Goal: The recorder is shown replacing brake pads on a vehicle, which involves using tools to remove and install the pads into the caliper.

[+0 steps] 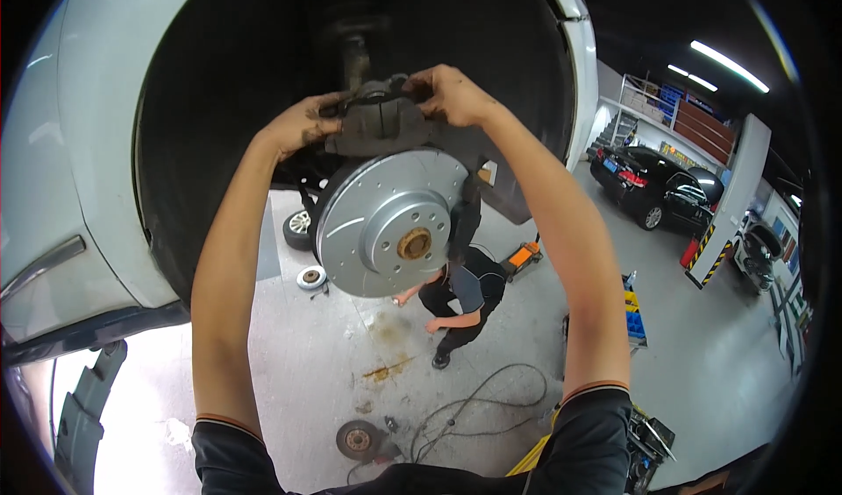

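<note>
Both my arms reach up into the wheel arch of a raised white car. A dark brake caliper [383,127] is between my hands, just above the top edge of a silver drilled and slotted brake disc [368,241]. My left hand [303,129] grips the caliper's left end, fingers curled over it. My right hand [453,96] closes round its upper right end, fingertips partly hidden behind it. The disc's hub centre [414,243] is rusty brown. Whether the caliper touches the disc I cannot tell.
Below the disc a co-worker [465,298] crouches on the floor. An orange floor jack [524,256], a wheel [299,229], another disc [310,277], a rusty disc [358,440] and a looping cable [474,407] lie around. White bodywork [96,144] flanks the arch; a black car [653,184] stands far right.
</note>
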